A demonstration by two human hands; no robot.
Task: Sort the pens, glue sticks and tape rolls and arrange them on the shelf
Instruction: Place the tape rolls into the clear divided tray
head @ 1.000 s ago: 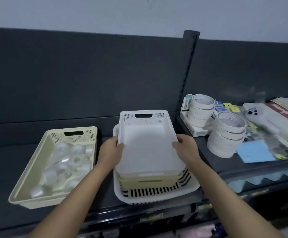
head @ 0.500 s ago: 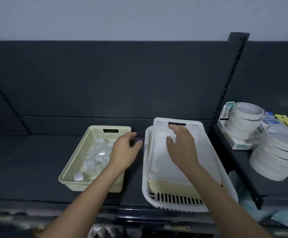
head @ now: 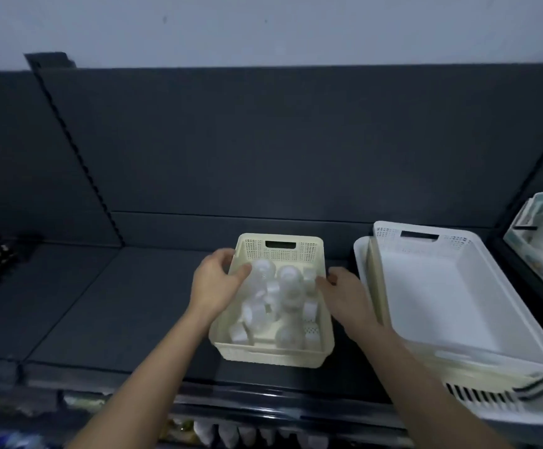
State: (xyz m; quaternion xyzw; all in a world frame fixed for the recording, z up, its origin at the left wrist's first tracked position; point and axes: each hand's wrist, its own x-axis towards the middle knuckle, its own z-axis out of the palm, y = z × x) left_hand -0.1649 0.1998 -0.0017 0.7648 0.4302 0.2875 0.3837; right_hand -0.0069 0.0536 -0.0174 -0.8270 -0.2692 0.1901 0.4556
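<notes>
Gripping basket (head: 280,355): left hand (head: 213,283), right hand (head: 348,296)

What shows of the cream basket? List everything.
The cream basket is a rectangular plastic bin with perforated upper walls and a slot handle in its far end. It sits upright on the dark shelf, left of the stacked white baskets and apart from them. Clear tape rolls lie jumbled inside. The left hand grips its left rim; the right hand holds its right rim.

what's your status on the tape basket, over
Left hand grips cream basket left rim, right hand its right rim. Tape rolls inside, basket on shelf. White basket stack close on the right.
</notes>
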